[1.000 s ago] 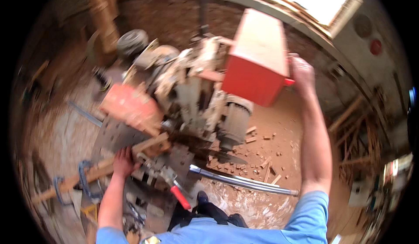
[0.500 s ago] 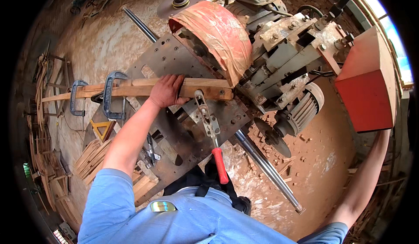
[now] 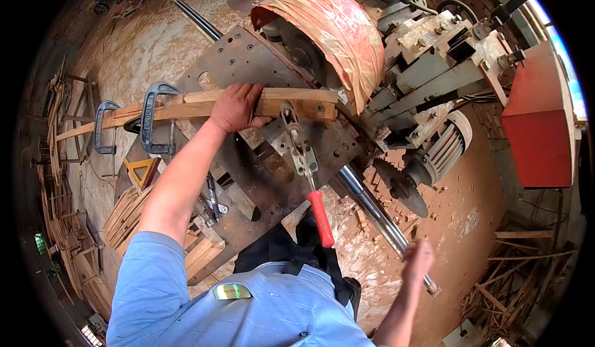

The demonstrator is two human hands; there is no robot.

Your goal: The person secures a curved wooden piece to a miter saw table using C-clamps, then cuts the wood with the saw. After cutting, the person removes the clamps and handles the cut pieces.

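Item: curved wooden strip (image 3: 204,106), laid along the upper edge of a perforated steel table (image 3: 248,55). Its left portion is pinned by two blue-grey C-clamps (image 3: 155,117); its right end stops just beside the orange blade guard (image 3: 334,24).

Containers: none are seen. Loose stock is kept in open stacks only: short wooden slats (image 3: 127,213) are piled at the table's lower left, and longer bent pieces (image 3: 56,161) are stood along the far left rim of the view.

Edges and room: the strip's right end is closed in by the guard and the grey machine body (image 3: 421,68). A toggle clamp with a red handle (image 3: 321,218) is mounted below the strip, its handle overhanging the table's near edge. A round steel rail (image 3: 372,204) runs diagonally under the table. Open ground is found to the lower right, where the floor (image 3: 471,223) is covered in reddish sawdust and small offcuts. A red box-shaped housing (image 3: 539,130) is set at the far right.

Left hand (image 3: 235,106): the arm is extended forward across the table; the palm is laid on the strip and the fingers are wrapped over its far edge, grasping it.

Right hand (image 3: 418,259): held low beside the rail's near end, blurred; the fingers appear loosely extended with nothing gripped, and contact with the rail cannot be told.
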